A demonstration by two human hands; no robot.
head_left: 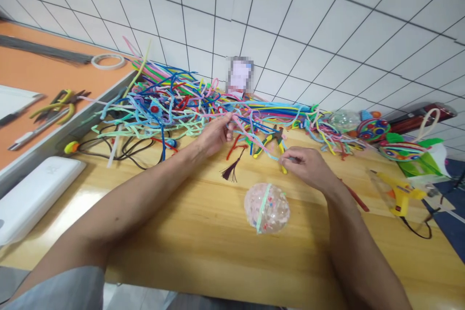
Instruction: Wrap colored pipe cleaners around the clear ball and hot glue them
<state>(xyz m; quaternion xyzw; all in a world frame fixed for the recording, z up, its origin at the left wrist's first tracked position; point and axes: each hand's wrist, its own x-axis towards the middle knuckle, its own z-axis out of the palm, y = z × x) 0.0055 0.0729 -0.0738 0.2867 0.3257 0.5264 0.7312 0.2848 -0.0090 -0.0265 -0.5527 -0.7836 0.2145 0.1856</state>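
My left hand [214, 133] reaches into a big tangled heap of coloured pipe cleaners [174, 99] at the back of the wooden table [189, 232], its fingers pinched on a pink strand. My right hand [305, 164] rests closed beside yellow-handled pliers [271, 143], its fingertips pinched on a thin strand next to the handle. A clear ball [267, 207] filled with confetti and wrapped by a mint pipe cleaner lies on the table between my forearms. A dark red tassel [232, 169] lies just beyond it.
A yellow glue gun [399, 193] lies at the right, past it bright decorated balls [378, 131] and a green bag [425, 160]. A white case [32, 198] sits at the left edge. On the orange bench [32, 72] lie pliers [60, 104] and a tape roll [108, 61].
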